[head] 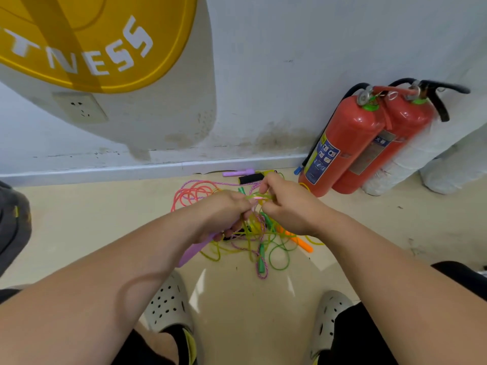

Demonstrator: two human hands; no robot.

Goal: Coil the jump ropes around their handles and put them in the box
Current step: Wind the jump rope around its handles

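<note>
A tangle of jump ropes [253, 233] lies on the beige floor in front of me: pink loops [192, 193], yellow-green cord [279, 256], a braided purple rope, green handles [261, 259] and an orange handle [300, 242]. My left hand [224, 212] grips a purple handle [193, 250] that sticks out below the fist. My right hand [287, 206] pinches a strand of rope just right of the left hand, above the pile. Another purple handle [238, 172] and a black handle [251, 178] lie by the wall. No box is in view.
Two red fire extinguishers [347, 146] lean on the wall at the right, close to the pile. A white wall with a skirting board runs behind. My two feet in perforated clogs [168, 304] stand near the bottom. A dark object [13, 222] sits at the left edge.
</note>
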